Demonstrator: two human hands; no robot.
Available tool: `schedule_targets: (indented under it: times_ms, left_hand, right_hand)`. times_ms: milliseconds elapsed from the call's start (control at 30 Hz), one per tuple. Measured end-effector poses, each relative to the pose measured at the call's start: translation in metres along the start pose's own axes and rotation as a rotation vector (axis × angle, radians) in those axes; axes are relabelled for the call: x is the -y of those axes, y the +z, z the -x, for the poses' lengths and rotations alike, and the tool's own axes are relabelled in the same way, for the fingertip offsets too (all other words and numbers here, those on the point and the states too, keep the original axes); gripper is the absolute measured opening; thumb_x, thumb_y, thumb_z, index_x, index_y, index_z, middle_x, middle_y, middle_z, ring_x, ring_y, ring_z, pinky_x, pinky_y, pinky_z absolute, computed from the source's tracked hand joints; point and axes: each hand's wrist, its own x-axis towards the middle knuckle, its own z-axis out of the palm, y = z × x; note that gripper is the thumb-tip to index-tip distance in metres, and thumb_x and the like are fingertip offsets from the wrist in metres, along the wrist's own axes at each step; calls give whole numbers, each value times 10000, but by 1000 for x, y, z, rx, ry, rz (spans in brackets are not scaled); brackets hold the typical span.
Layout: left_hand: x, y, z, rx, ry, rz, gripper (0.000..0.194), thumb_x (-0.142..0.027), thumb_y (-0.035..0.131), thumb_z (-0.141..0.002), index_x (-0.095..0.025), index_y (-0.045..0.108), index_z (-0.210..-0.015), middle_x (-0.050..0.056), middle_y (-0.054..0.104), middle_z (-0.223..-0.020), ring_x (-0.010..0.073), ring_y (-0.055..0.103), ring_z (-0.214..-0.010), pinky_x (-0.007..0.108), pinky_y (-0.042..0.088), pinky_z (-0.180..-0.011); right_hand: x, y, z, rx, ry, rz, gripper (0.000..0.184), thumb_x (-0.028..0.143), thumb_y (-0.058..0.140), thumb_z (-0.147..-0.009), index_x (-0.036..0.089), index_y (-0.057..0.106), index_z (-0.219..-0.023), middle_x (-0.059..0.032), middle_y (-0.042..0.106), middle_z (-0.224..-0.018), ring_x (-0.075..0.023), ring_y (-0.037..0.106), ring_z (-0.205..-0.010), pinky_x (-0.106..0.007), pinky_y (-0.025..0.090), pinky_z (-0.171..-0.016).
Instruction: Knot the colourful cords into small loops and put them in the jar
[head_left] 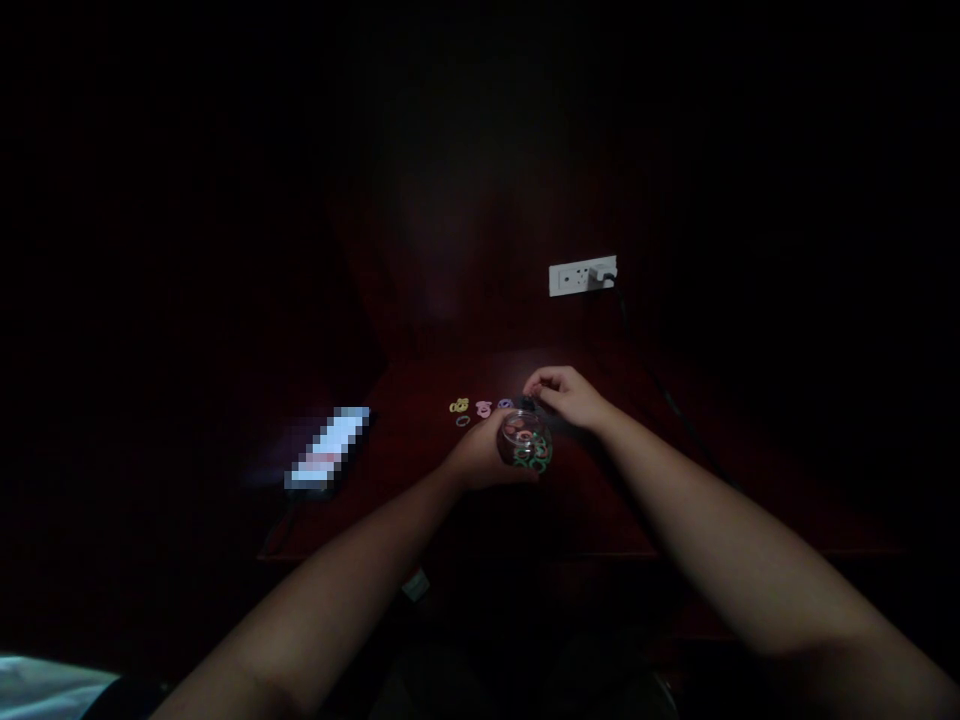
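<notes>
My left hand (480, 455) is wrapped round a small clear jar (504, 450), which is tilted so that its round side or end faces me. Inside the jar lie several green and pinkish hair ties (536, 462). Just beyond the jar, my right hand (566, 395) is closed in a pinch; a dark patch at its fingertips is too dim to name. On the table, left of the right hand, are small groups of yellow hair ties (460, 405), pink hair ties (484, 409) and purple hair ties (505, 404). A single greenish hair tie (463, 421) lies in front of the yellow ones.
A lit phone (330, 448) lies on the left of the dark red table (405, 520). On the wall behind is a white socket (570, 278) with a plugged-in charger (603, 272); its dark cable runs down to the right. The surroundings are very dark.
</notes>
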Motion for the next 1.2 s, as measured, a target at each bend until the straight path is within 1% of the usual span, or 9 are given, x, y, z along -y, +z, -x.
schedule_targets:
  times_ms: [67, 133, 200, 300, 433, 600, 733, 867, 1200]
  left_hand:
    - [-1, 0, 0, -1, 14, -15, 788, -271, 799, -483, -157, 439, -1175, 116, 565, -1127, 255, 543, -1035, 375, 420, -888]
    - [-1, 0, 1, -2, 17, -20, 798, -273, 796, -490, -163, 425, -1189, 112, 558, -1144, 254, 538, -1042, 369, 423, -884]
    - [-1, -1, 0, -5, 25, -30, 819, -284, 798, -485, -167, 412, -1199, 109, 550, -1160, 255, 531, -1051, 369, 421, -886]
    - [0, -2, 0, -9, 40, -62, 843, -303, 802, -472, -163, 409, -1204, 117, 538, -1177, 270, 513, -1074, 388, 400, -910]
    - [4, -1, 0, -9, 26, -91, 863, -324, 804, -461, -168, 411, -1213, 116, 533, -1179, 275, 507, -1075, 398, 386, -918]
    - [8, 0, 1, -2, -7, -64, 868, -340, 800, -474, -165, 399, -1224, 114, 552, -1142, 266, 530, -1035, 396, 409, -888]
    - [7, 0, 1, 7, -14, -70, 857, -338, 796, -482, -174, 403, -1225, 108, 548, -1142, 267, 527, -1036, 406, 410, -889]
    - [9, 0, 0, 7, 3, -68, 861, -331, 796, -485, -169, 399, -1232, 121, 518, -1186, 277, 502, -1076, 411, 386, -919]
    - [5, -1, 0, -13, 27, -90, 821, -323, 795, -483, -172, 421, -1198, 101, 555, -1147, 263, 532, -1045, 387, 417, -894]
  right_hand:
    - [0, -1, 1, 25, 9, -29, 141, 208, 494, -726, 118, 602, -721, 12, 543, -554, -83, 465, -498, -212, 338, -481]
    - [0, -2, 1, 70, 17, -111, 133, 214, 522, -725, 127, 584, -803, 27, 548, -545, -73, 457, -461, -201, 331, -451]
    - [0, -1, 2, 123, 28, -216, 202, 244, 577, -711, 144, 537, -882, 29, 589, -583, -66, 459, -431, -195, 338, -428]
    - [-1, 0, 3, 190, 67, -298, 247, 291, 637, -683, 138, 526, -842, -2, 633, -627, -61, 474, -414, -193, 352, -412]
    - [0, 0, 3, 157, 84, -233, 234, 309, 675, -650, 108, 609, -750, -11, 622, -568, -69, 499, -437, -192, 360, -420]
    - [2, -2, 3, 100, 89, -209, 219, 317, 711, -597, 122, 646, -675, -33, 674, -651, -119, 591, -569, -239, 437, -547]
    - [2, -4, 4, 161, 103, -149, 212, 320, 704, -615, 120, 634, -614, -25, 660, -601, -112, 570, -538, -229, 411, -525]
    - [-1, -4, 4, 209, 101, -84, 256, 345, 693, -636, 114, 612, -560, -21, 633, -544, -102, 533, -497, -218, 369, -484]
    - [1, -4, 2, 228, 82, -75, 265, 378, 663, -671, 120, 687, -619, -35, 658, -572, -119, 565, -525, -224, 416, -532]
